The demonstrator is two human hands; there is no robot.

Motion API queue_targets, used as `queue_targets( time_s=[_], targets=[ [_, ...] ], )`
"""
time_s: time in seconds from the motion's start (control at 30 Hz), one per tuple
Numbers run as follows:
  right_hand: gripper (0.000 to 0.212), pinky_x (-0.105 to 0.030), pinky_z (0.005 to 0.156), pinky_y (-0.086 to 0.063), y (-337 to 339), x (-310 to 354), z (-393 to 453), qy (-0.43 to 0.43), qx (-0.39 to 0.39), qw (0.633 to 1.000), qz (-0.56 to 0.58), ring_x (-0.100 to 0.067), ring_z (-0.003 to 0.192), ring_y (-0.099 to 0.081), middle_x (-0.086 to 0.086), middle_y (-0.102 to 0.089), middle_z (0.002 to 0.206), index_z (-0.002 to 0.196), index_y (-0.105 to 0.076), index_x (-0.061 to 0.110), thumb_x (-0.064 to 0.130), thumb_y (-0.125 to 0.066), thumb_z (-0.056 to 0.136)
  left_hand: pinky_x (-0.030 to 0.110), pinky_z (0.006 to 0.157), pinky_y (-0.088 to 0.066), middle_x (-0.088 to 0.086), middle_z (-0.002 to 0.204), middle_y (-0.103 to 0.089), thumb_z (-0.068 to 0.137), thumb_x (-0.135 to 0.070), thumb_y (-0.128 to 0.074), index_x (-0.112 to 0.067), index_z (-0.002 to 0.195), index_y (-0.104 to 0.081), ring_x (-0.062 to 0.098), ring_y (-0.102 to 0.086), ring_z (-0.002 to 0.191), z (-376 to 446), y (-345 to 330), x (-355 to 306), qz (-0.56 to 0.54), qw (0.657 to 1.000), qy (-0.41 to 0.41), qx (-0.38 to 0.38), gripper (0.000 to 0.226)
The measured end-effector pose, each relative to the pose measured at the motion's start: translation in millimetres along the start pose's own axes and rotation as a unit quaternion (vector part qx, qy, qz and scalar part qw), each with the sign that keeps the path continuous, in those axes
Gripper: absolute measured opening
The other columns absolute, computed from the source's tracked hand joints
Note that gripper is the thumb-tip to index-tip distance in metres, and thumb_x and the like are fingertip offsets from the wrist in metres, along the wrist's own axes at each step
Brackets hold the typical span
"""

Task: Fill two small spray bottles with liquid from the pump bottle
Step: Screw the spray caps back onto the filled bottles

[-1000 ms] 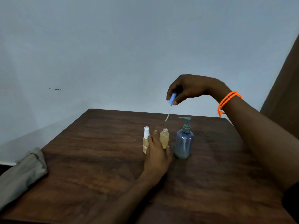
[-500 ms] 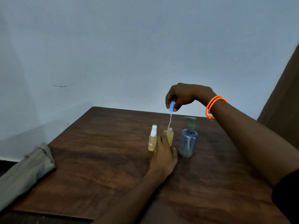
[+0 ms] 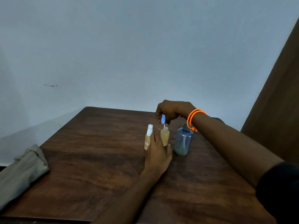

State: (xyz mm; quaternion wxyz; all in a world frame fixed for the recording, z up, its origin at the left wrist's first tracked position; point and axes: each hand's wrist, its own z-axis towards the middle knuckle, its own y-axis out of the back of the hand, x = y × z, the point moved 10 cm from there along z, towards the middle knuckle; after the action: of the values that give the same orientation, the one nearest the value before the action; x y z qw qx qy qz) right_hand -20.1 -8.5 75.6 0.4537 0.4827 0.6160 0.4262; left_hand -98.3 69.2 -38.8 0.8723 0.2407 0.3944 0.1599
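Three bottles stand upright in a row on the dark wooden bench [image 3: 100,159]. At left is a capped spray bottle [image 3: 148,138] with a white sprayer top and yellowish liquid. At centre is an open spray bottle [image 3: 165,136], also holding yellowish liquid. At right is a translucent blue pump bottle [image 3: 183,141], its pump head partly hidden behind the right wrist.

The left hand [image 3: 159,152] rests on the bench, its fingers curled round the lower body of the open spray bottle, between it and the capped one. The right hand [image 3: 171,110] hovers above the same bottle; its fingers pinch a blue sprayer cap [image 3: 163,119], whose thin white dip tube enters the bottle's neck.

An orange bracelet [image 3: 193,118] circles the right wrist. A folded grey cloth [image 3: 21,172] lies at the bench's left edge.
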Motion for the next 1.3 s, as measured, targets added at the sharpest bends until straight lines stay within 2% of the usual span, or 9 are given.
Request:
queue_targets(
  time_s=[0.37, 0.5, 0.63, 0.7, 0.77, 0.87, 1.03, 1.17, 1.3],
  targets=[
    [0.029, -0.038, 0.071, -0.065, -27.9, -6.3, -1.3, -0.08, 0.046, 0.995, 0.043, -0.021, 0.054, -0.071, -0.005, -0.069, 0.065, 0.078, -0.064, 0.012, -0.009, -0.084, 0.082, 0.032, 0.095, -0.051, 0.002, 0.129, -0.06, 0.092, -0.023, -0.061, -0.015, 0.135, -0.05, 0.014, -0.035, 0.127, -3.7, 4.1, -1.2, -0.046, 0.999, 0.018, -0.006, 0.045],
    [0.031, -0.032, 0.059, -0.058, -29.1, -6.2, -5.3, -0.113, 0.046, 0.993, -0.002, -0.015, 0.047, -0.066, -0.001, -0.067, 0.057, 0.072, -0.064, 0.01, 0.023, -0.082, 0.094, 0.036, 0.095, -0.053, 0.001, 0.134, -0.058, 0.091, -0.023, -0.061, -0.016, 0.136, -0.049, 0.014, -0.029, 0.128, -4.0, 6.9, -1.8, -0.053, 0.998, 0.019, -0.008, 0.048],
    [0.043, -0.037, 0.081, -0.059, -35.1, -5.0, -4.7, -0.118, 0.063, 0.99, -0.039, -0.018, 0.071, -0.069, -0.001, -0.076, 0.08, 0.097, -0.074, 0.009, 0.052, -0.071, 0.098, 0.033, 0.101, -0.048, 0.001, 0.15, -0.049, 0.091, -0.026, -0.057, -0.014, 0.148, -0.04, 0.012, -0.026, 0.135, -4.6, 8.8, -3.2, -0.047, 0.999, 0.008, -0.011, 0.06],
    [0.044, -0.04, 0.091, -0.057, -36.7, -4.1, -1.6, -0.098, 0.073, 0.992, -0.031, -0.027, 0.101, -0.068, -0.003, -0.07, 0.111, 0.119, -0.067, 0.016, 0.043, -0.084, 0.088, 0.032, 0.103, -0.048, 0.001, 0.147, -0.05, 0.091, -0.031, -0.052, -0.019, 0.143, -0.043, 0.013, -0.029, 0.141, -4.1, 6.7, -2.5, -0.045, 0.999, 0.006, -0.005, 0.054],
    [0.041, -0.042, 0.094, -0.058, -31.3, 0.8, 1.6, -0.069, 0.064, 0.995, -0.04, -0.031, 0.109, -0.068, -0.007, -0.069, 0.119, 0.11, -0.066, 0.021, 0.021, -0.093, 0.079, 0.033, 0.103, -0.048, 0.004, 0.149, -0.048, 0.088, -0.039, -0.043, -0.023, 0.141, -0.043, 0.016, -0.033, 0.144, -3.8, 5.6, -3.0, -0.027, 1.0, -0.001, -0.003, 0.056],
    [0.026, -0.042, 0.092, -0.061, -30.2, 0.8, 3.2, -0.06, 0.077, 0.995, -0.026, -0.03, 0.093, -0.077, -0.01, -0.079, 0.095, 0.087, -0.068, 0.018, 0.011, -0.091, 0.079, 0.035, 0.098, -0.051, 0.004, 0.139, -0.054, 0.088, -0.035, -0.049, -0.021, 0.139, -0.045, 0.015, -0.035, 0.13, -3.9, 3.6, 0.1, -0.031, 0.999, 0.013, -0.001, 0.053],
    [0.03, -0.04, 0.094, -0.062, -35.3, -10.3, 9.8, -0.067, 0.071, 0.995, -0.005, -0.023, 0.077, -0.078, 0.001, -0.075, 0.07, 0.081, -0.065, 0.019, 0.042, -0.081, 0.091, 0.033, 0.101, -0.049, 0.006, 0.146, -0.052, 0.089, -0.035, -0.048, -0.016, 0.147, -0.042, 0.013, -0.026, 0.135, -5.8, 7.6, -0.7, -0.055, 0.998, 0.018, -0.007, 0.062],
    [0.027, -0.039, 0.086, -0.061, -33.3, -11.4, 5.2, -0.048, 0.076, 0.996, 0.002, -0.031, 0.1, -0.078, -0.009, -0.081, 0.09, 0.087, -0.069, 0.026, 0.009, -0.089, 0.078, 0.04, 0.084, -0.056, 0.006, 0.12, -0.064, 0.091, -0.026, -0.057, -0.014, 0.141, -0.043, 0.025, -0.061, 0.11, -3.8, -5.1, 1.5, -0.046, 0.996, 0.062, 0.042, 0.054],
    [0.035, -0.037, 0.078, -0.06, -28.6, -7.5, 4.5, -0.012, 0.063, 0.998, -0.002, -0.034, 0.1, -0.077, -0.001, -0.08, 0.081, 0.079, -0.073, 0.025, -0.008, -0.08, 0.074, 0.042, 0.091, -0.055, 0.014, 0.132, -0.062, 0.099, -0.034, -0.058, -0.002, 0.159, -0.019, 0.03, -0.066, 0.113, 5.5, -18.8, 8.8, -0.033, 0.986, 0.135, 0.093, 0.078]
  ],
)
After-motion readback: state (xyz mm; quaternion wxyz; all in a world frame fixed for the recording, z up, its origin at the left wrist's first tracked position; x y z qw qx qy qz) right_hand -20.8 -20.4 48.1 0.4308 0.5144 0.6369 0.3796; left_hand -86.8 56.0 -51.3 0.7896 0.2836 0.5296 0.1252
